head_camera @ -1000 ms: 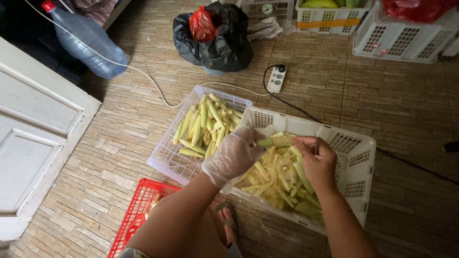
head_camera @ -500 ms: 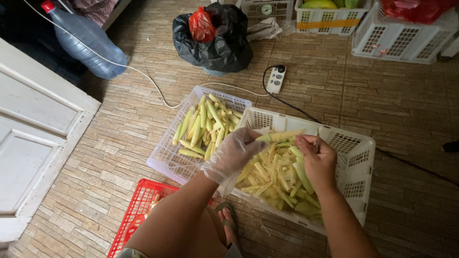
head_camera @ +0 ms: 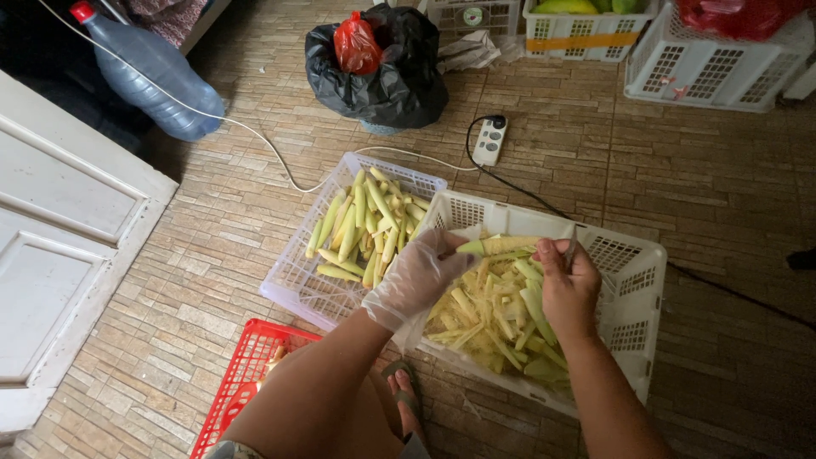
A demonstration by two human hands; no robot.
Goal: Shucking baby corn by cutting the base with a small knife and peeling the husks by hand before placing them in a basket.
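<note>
My left hand (head_camera: 425, 276), in a thin clear glove, grips the stem end of a small pale ear of baby corn (head_camera: 501, 246). My bare right hand (head_camera: 568, 280) holds the other end of that ear, fingers curled on its husk. Both hands hover over a white plastic basket (head_camera: 633, 280) filled with several yellow-green husk strips (head_camera: 493, 319). To the left, a second, shallower white basket (head_camera: 293, 285) holds several peeled baby corn ears (head_camera: 365, 225).
A red plastic basket (head_camera: 246, 374) sits by my left knee. My sandalled foot (head_camera: 404, 395) rests between the baskets. A black rubbish bag (head_camera: 382, 72), a white power strip (head_camera: 490, 140) with cables, a water bottle (head_camera: 153, 72) and more white crates (head_camera: 705, 55) stand farther off.
The ear of corn has turned slightly between my hands and my right hand has shifted a little along its husk. The baskets have not moved.
</note>
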